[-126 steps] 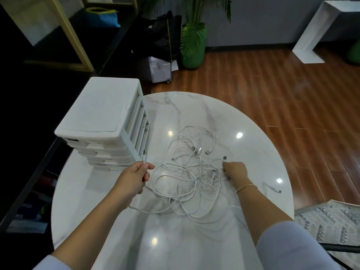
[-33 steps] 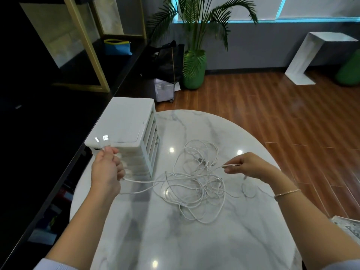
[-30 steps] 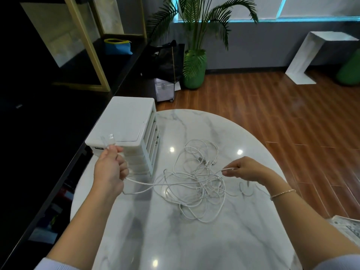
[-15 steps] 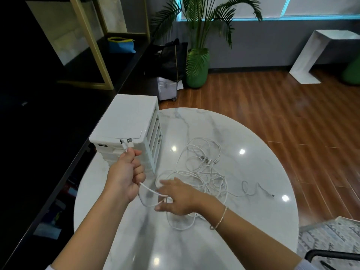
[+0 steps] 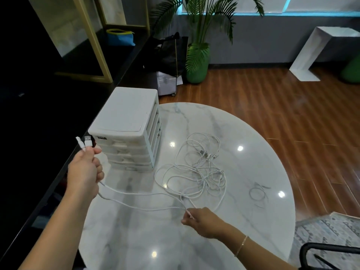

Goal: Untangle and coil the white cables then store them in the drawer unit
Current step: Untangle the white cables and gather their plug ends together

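A tangle of white cables [image 5: 196, 172] lies in the middle of the round marble table [image 5: 224, 227]. My left hand [image 5: 84, 170] is raised at the table's left edge and grips two cable ends, whose plugs [image 5: 85, 143] stick up above my fist. Two strands run from that hand across the table to my right hand [image 5: 202, 221], which pinches them near the front of the tangle. The white drawer unit [image 5: 128, 125] stands at the table's left rear, its drawers closed.
A black counter [image 5: 48, 133] runs along the left of the table. A potted palm [image 5: 197, 61] and a black bag stand on the wooden floor behind. A black chair arm [image 5: 329, 248] and a patterned rug sit at lower right.
My right hand has slid right and toward me along the strands, stretching them out from my left hand. My left hand still grips the two plug ends and has drifted slightly left.
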A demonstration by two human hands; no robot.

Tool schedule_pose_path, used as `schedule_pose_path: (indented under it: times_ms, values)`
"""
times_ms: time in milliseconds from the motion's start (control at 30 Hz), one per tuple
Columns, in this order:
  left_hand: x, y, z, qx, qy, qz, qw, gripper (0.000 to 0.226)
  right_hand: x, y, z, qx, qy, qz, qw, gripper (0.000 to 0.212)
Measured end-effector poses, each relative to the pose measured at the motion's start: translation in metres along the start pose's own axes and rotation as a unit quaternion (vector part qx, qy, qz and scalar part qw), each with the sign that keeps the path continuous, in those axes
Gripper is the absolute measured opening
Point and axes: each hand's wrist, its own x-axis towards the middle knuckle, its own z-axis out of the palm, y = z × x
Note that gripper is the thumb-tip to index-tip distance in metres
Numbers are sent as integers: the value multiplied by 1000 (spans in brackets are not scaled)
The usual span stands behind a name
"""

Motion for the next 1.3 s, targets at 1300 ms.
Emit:
schedule_pose_path:
  times_ms: [1300]
  values:
    - [-12, -62, 90, 309, -194, 17, 931, 32, 57, 20, -105, 52, -155, 164, 973, 39]
